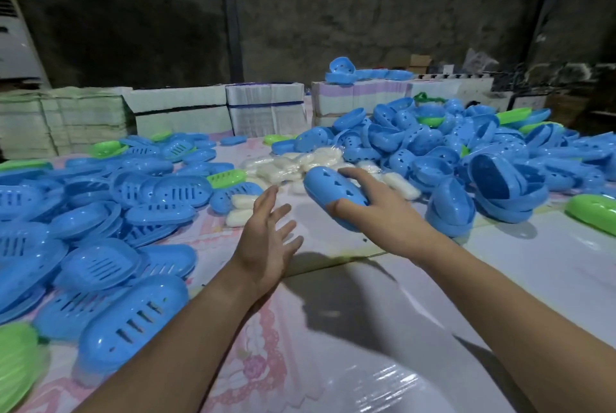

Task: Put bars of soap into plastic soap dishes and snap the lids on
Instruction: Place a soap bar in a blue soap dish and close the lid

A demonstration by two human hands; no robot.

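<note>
Floral-clothed worktop [253, 356], near to far: left hand [266, 242] empty, fingers spread; right hand [376, 209] grips blue soap dish [333, 196], perforated side up, long axis running near-right to far-left; beyond, wrapped soap bars [300, 162] and loose dish heaps [466, 146] suggest most work remains.

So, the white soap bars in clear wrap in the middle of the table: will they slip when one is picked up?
Probably a little: the wrapped soap bars look glossy, so fingers may slide. They seem stiff, keeping rounded block shapes. Lying flat, they should not roll.
</note>
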